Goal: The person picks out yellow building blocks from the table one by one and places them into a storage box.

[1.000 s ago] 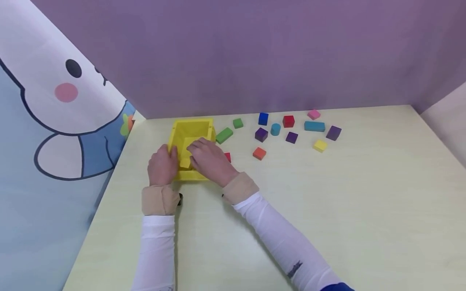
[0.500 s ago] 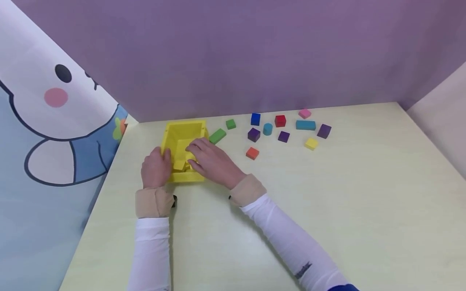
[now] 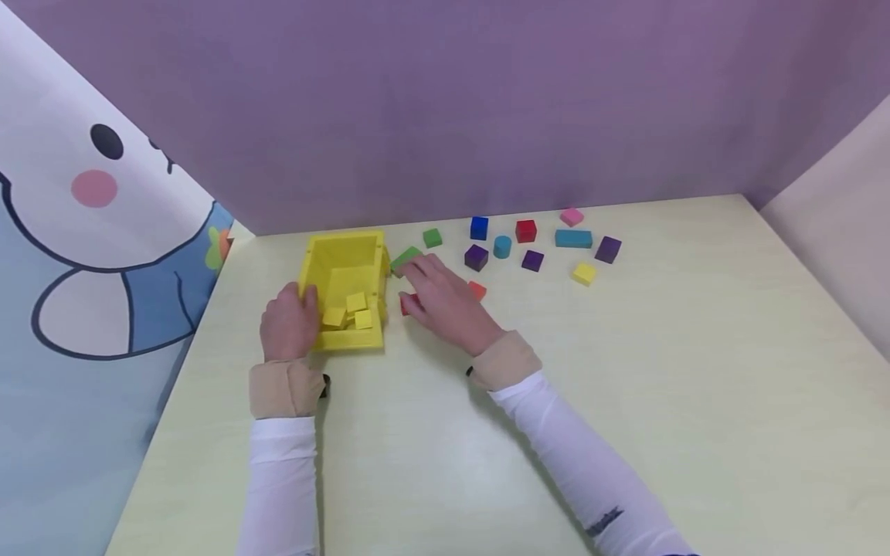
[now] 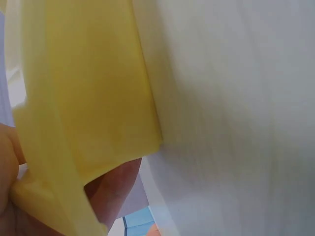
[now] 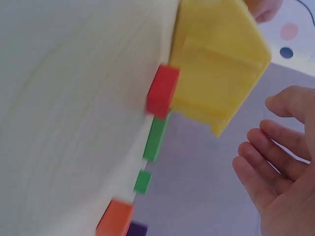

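A yellow plastic bin [image 3: 348, 340] stands at the left of the table, with several yellow blocks [image 3: 335, 317] at its near end. My left hand [image 3: 288, 324] grips the bin's left wall; in the left wrist view the wall lies between thumb and fingers. To the right of the bin, my right hand [image 3: 452, 303] hovers with loosely bent fingers and nothing in them. Beneath it a red block [image 5: 163, 91] lies beside the bin, partly hidden by the hand in the head view. A long green block [image 3: 406, 258] is just past its fingertips.
Loose blocks lie to the right and back: a small green one [image 3: 433, 238], a blue cube [image 3: 479, 228], a teal cylinder [image 3: 502, 246], a yellow block [image 3: 584, 273], an orange block [image 3: 477, 290] and several others. A purple wall [image 3: 487, 108] rises behind the table.
My right hand has moved from inside the bin out to the right, over the red block, and its fingers have loosened. The left hand keeps its grip; the whole view has shifted slightly.
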The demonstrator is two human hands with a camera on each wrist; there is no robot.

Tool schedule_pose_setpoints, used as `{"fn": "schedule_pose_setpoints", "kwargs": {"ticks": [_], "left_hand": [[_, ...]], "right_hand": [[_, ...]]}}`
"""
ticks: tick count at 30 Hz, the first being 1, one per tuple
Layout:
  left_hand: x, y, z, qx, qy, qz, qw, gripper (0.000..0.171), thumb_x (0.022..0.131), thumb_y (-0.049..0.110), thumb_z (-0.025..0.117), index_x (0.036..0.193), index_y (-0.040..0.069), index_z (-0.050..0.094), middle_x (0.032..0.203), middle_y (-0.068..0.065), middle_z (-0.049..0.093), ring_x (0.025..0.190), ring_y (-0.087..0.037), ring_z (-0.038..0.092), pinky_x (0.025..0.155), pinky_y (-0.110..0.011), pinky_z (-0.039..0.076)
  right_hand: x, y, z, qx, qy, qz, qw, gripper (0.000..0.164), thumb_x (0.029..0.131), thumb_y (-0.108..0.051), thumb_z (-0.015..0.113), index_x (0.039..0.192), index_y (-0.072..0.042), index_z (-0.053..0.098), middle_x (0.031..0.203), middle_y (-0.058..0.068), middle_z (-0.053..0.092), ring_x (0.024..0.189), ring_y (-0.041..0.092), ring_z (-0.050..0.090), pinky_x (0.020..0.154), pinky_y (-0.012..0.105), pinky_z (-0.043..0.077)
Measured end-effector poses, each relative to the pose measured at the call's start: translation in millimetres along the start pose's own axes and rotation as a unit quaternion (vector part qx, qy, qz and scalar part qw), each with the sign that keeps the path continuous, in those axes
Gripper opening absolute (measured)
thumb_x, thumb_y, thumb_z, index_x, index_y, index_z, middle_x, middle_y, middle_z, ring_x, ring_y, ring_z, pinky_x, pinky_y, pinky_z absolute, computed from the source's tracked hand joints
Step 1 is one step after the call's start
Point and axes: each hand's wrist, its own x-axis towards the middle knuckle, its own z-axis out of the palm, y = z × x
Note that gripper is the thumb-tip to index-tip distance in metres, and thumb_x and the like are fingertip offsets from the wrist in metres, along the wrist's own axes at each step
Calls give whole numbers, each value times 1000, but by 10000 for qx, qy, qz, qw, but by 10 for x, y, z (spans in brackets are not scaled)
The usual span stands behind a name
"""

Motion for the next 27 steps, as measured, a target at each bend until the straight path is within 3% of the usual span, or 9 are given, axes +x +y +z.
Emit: {"fn": "schedule_pose_setpoints", "kwargs": {"ticks": [11,21,27], "left_hand": [[29,-34,8,-31,87,116,9999,48,98,42,23,100,1,47,82,-16,51,70,-30,49,60,-40,38],[21,-60,18,-122,137,-87,9998,51,98,42,23,108,-2,48,87,-19,53,72,-31,51,63,-42,40],[12,-49,6,-140,150,-99,9997,50,98,40,24,109,-3,48,88,-18,54,72,-30,51,62,-40,40]], "right_hand": [[-209,342,-198,-385,-210,673,9968,31,89,-20,55,117,-7,56,114,6,55,107,19,48,93,25,38],[-349,631,-386,-206,-454,1455,9881,34,90,-26,54,119,-9,57,118,6,55,114,21,46,94,32,39],[-429,858,-547,-103,-357,1909,9809,33,89,-25,55,117,-7,59,118,9,56,116,25,46,96,36,38]]}}
